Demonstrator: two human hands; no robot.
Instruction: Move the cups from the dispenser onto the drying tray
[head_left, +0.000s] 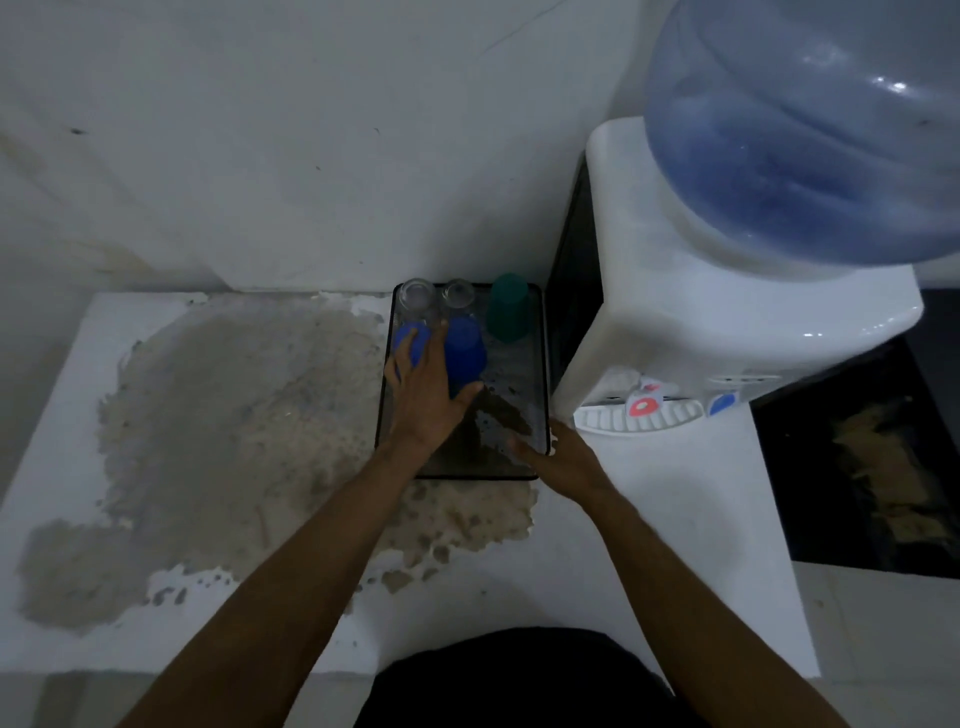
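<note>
The dark drying tray (540, 364) lies on the white counter beside the water dispenser (727, 322). Upside down on it stand two clear glasses (418, 296), a green cup (509, 306), a light blue cup (408, 338) and a dark blue cup (465, 353). My left hand (426, 400) reaches over the tray. Its thumb and index finger sit around the dark blue cup, and its other fingers lie across the light blue cup. My right hand (558, 460) grips the tray's front right corner. No cup shows under the dispenser's taps.
The dispenser carries a large blue water bottle (810, 130), with a red tap (644, 405), a blue tap (722, 402) and a white drip grille (634, 418). The counter (78, 415) has a big worn grey patch left of the tray. A wall runs right behind the tray.
</note>
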